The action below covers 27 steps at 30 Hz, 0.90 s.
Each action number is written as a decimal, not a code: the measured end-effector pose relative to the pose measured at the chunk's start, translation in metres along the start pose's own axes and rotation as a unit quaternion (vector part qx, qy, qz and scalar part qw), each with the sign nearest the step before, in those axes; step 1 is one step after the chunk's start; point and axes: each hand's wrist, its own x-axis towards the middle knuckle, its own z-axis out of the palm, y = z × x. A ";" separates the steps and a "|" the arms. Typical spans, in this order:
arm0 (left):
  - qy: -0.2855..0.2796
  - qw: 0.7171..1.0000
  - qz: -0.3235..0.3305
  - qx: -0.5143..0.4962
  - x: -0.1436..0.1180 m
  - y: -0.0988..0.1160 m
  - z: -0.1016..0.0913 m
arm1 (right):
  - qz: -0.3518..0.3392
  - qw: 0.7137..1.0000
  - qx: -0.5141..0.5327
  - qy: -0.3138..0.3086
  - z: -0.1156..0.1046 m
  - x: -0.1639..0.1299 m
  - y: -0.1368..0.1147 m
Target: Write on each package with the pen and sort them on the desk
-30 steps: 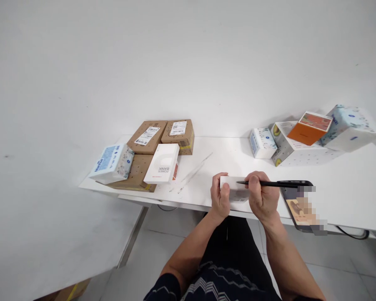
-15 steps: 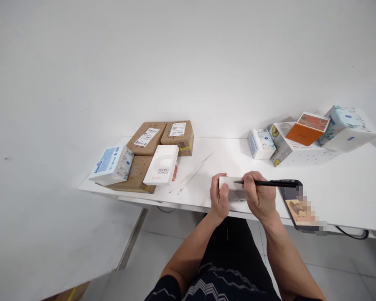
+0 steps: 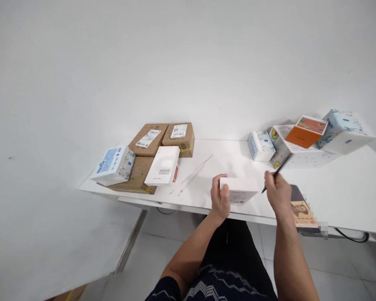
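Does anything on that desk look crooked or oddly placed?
Yes. At the far right, the orange box sits tilted atop the avocado-print box, and a pale blue patterned box leans askew beside it. Nothing looks spilled or damaged.

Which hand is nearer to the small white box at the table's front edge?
Left. The left hand grips the small white box at its left end; the right hand, holding a black pen, is off its right end, not touching.

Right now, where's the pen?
In the head view the pen is in the right hand, raised just right of the small white box that the left hand holds at the table's front edge.
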 end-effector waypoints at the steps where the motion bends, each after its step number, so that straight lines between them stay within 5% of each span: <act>1: 0.002 1.000 -0.001 0.002 0.000 0.000 0.000 | 0.004 0.992 -0.107 -0.064 0.003 0.005 0.011; 4: 0.005 1.000 -0.003 0.012 0.000 0.000 0.000 | 0.054 0.937 -0.293 -0.181 0.019 0.012 0.034; 6: 0.004 1.000 -0.004 0.011 -0.001 0.000 0.001 | 0.094 0.923 -0.319 -0.193 0.028 0.010 0.042; 10: 0.000 1.000 -0.009 0.004 -0.001 -0.001 0.001 | 0.076 0.943 -0.309 -0.094 0.025 -0.001 0.056; 14: 0.004 1.000 -0.011 0.012 -0.001 -0.001 0.000 | 0.088 0.934 -0.343 0.051 -0.003 -0.008 0.084; 20: 0.004 1.000 0.002 0.008 -0.001 -0.002 0.000 | 0.169 0.936 -0.305 -0.052 -0.038 -0.003 0.108; 27: -0.001 1.000 0.003 0.019 -0.001 -0.004 0.000 | 0.166 0.968 -0.186 0.005 -0.044 -0.008 0.110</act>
